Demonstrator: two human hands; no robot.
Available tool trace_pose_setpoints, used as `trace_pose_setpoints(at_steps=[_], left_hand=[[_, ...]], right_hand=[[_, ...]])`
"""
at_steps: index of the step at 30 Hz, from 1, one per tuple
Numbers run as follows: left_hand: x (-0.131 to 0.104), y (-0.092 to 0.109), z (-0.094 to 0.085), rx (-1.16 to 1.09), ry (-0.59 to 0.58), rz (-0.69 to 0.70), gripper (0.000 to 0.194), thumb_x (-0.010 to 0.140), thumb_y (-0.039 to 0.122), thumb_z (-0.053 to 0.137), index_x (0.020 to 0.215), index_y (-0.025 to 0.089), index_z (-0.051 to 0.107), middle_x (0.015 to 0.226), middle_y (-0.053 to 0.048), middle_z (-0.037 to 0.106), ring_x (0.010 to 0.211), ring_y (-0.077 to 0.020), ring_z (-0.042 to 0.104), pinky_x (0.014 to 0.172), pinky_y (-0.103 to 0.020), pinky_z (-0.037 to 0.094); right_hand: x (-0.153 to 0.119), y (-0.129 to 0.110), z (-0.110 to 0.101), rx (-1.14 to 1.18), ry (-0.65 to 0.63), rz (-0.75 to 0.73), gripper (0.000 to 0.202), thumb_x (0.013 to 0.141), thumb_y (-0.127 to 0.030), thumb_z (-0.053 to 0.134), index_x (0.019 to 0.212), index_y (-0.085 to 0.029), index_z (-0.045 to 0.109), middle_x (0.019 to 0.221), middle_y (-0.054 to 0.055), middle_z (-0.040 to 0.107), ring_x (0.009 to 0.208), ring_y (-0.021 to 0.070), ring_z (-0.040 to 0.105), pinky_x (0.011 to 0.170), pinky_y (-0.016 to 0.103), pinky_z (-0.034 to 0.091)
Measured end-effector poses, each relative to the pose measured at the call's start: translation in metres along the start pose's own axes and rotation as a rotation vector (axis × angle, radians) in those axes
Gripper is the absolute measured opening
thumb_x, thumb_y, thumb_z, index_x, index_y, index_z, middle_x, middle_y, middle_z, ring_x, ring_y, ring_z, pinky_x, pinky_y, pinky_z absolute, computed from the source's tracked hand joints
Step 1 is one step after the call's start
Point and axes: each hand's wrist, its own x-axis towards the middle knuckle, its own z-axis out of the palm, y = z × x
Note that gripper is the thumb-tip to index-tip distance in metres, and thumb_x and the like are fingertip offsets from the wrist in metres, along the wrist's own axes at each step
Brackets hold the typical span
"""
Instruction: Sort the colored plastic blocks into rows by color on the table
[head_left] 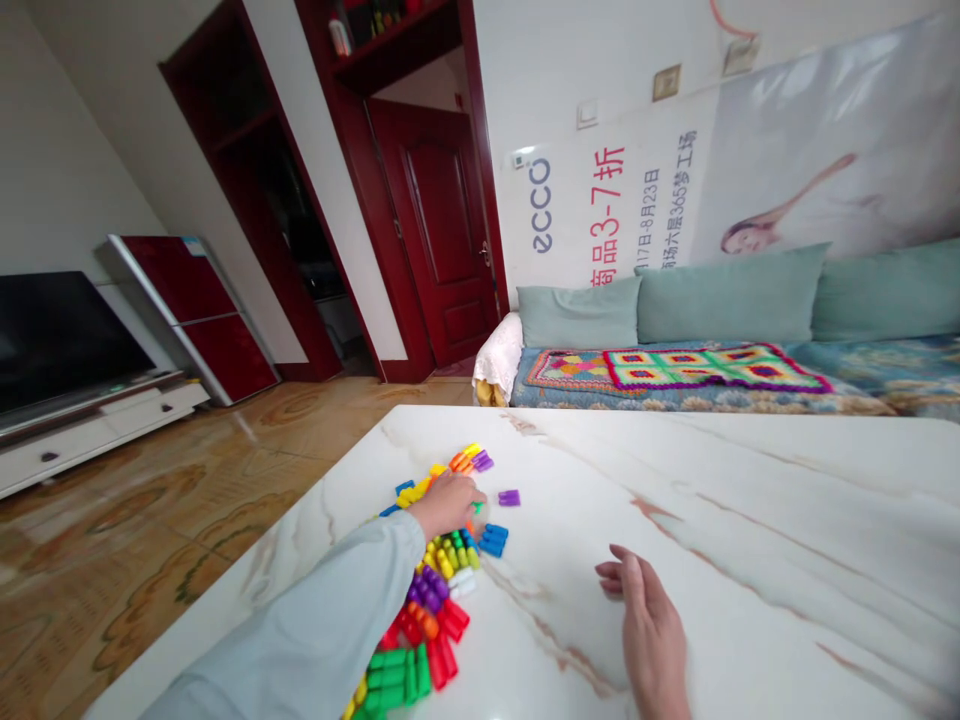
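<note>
My left hand (450, 503) reaches over a heap of small colourful plastic blocks, its fingers bent down in a pinch. A small green plastic block (478, 508) shows at its fingertips. Close by lie a purple block (509, 497) on its own and a group of blue blocks (493, 540). Toward me along the heap are purple blocks (427, 588), white blocks (462, 582), red blocks (442, 660) and green blocks (397, 678). The left sleeve and hand hide part of the heap. My right hand (649, 620) hovers over the table to the right, fingers stretched out and holding nothing.
The white marbled table (735, 560) spreads under both hands, its left edge running beside the heap. Beyond it stands a sofa (577, 335) with green cushions and a crocheted cover. A red refrigerator (199, 320) and a television (67, 340) are at the left.
</note>
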Motion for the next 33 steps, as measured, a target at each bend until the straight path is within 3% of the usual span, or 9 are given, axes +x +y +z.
trace_pose_setpoints(at_steps=[5,9,13,16,18,23,28,30,33], left_hand=[[-0.053,-0.008,-0.026,-0.012,-0.005,-0.036,0.024,0.088,0.023,0.056,0.102,0.027,0.075,0.113,-0.005,0.071,0.114,-0.0247,0.060,0.107,-0.042,0.038],[-0.125,-0.013,-0.027,-0.234,0.246,-0.211,0.036,0.092,0.033,0.051,0.124,0.027,0.066,0.137,-0.006,0.059,0.125,-0.0224,0.055,0.110,-0.039,0.041],[-0.222,-0.021,0.008,-0.306,0.583,-0.539,0.044,0.094,0.041,0.043,0.130,0.021,0.060,0.137,-0.008,0.057,0.130,-0.0240,0.052,0.114,-0.043,0.040],[-0.284,-0.019,0.050,-0.328,0.642,-0.723,0.054,0.091,0.047,0.048,0.138,0.022,0.051,0.143,-0.009,0.052,0.135,-0.0270,0.047,0.115,-0.047,0.038],[-0.308,-0.011,0.076,-0.349,0.618,-0.788,0.064,0.087,0.050,0.053,0.144,0.023,0.042,0.147,-0.010,0.048,0.137,-0.0295,0.045,0.115,-0.049,0.037],[-0.291,0.029,0.102,-0.358,0.468,-0.699,0.092,0.075,0.051,0.069,0.153,0.024,0.029,0.157,-0.015,0.032,0.146,-0.0378,0.025,0.115,-0.057,0.032],[-0.254,0.060,0.096,-0.321,0.518,-0.696,0.067,0.087,0.043,0.058,0.149,0.026,0.038,0.161,-0.013,0.021,0.149,-0.0381,0.016,0.116,-0.063,0.024],[-0.254,0.057,0.092,-0.314,0.568,-0.694,0.060,0.091,0.043,0.053,0.148,0.028,0.040,0.163,-0.010,0.018,0.149,-0.0360,0.016,0.117,-0.062,0.022],[-0.262,0.028,0.085,-0.344,0.658,-0.756,0.058,0.094,0.047,0.045,0.148,0.027,0.037,0.161,-0.010,0.022,0.149,-0.0315,0.018,0.120,-0.056,0.022]], right_hand=[[0.001,-0.002,-0.002,-0.008,-0.038,0.013,0.064,0.084,-0.075,0.033,0.106,-0.023,0.064,0.092,0.006,0.075,0.082,0.0250,0.070,0.079,0.036,0.049],[0.002,-0.003,-0.003,-0.040,-0.062,0.028,0.064,0.082,-0.076,0.033,0.103,-0.024,0.065,0.093,0.006,0.075,0.084,0.0263,0.070,0.080,0.038,0.048],[0.002,-0.001,-0.001,-0.091,-0.075,0.026,0.062,0.081,-0.076,0.034,0.102,-0.026,0.065,0.095,0.005,0.076,0.086,0.0271,0.071,0.079,0.038,0.048],[0.001,0.001,0.001,-0.150,-0.090,-0.011,0.059,0.082,-0.074,0.035,0.101,-0.027,0.066,0.094,0.005,0.076,0.086,0.0272,0.071,0.077,0.037,0.048],[0.000,0.001,0.002,-0.219,-0.117,-0.026,0.058,0.082,-0.073,0.037,0.099,-0.027,0.066,0.093,0.005,0.077,0.089,0.0284,0.071,0.075,0.037,0.048],[0.000,0.000,-0.001,-0.364,-0.231,-0.023,0.058,0.079,-0.076,0.038,0.101,-0.029,0.066,0.095,0.004,0.078,0.100,0.0308,0.069,0.076,0.037,0.048],[0.001,0.000,-0.002,-0.397,-0.249,-0.024,0.060,0.078,-0.077,0.037,0.101,-0.029,0.065,0.098,0.004,0.077,0.101,0.0316,0.068,0.077,0.037,0.048],[0.001,-0.001,-0.001,-0.411,-0.255,-0.040,0.060,0.079,-0.076,0.036,0.101,-0.029,0.065,0.098,0.004,0.077,0.100,0.0315,0.068,0.076,0.037,0.049],[0.000,-0.004,0.000,-0.438,-0.244,-0.082,0.060,0.078,-0.076,0.038,0.099,-0.028,0.067,0.094,0.005,0.076,0.096,0.0310,0.069,0.073,0.037,0.049]])
